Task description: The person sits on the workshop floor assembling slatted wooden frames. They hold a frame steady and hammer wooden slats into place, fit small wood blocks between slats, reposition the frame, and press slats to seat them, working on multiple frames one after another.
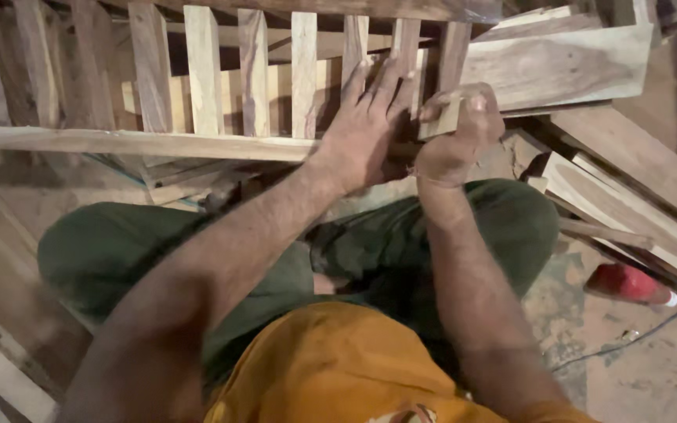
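Observation:
A wooden frame with several upright slats [254, 74] lies in front of me, its lower rail [135, 143] running left to right. My left hand [366, 129] rests flat with fingers spread against the slats near the frame's right end. My right hand [457, 135] is closed around a small pale wooden block [450, 116], pressed against a slat beside the left hand. I sit cross-legged in dark green trousers and an orange shirt.
Loose wooden planks [636, 168] lie stacked at the right, and a broad board [566, 66] leans at the upper right. A red bottle with a white tip [628, 283] lies on the dusty floor, with a thin cable [628, 341] nearby. More timber [1, 345] sits at the left.

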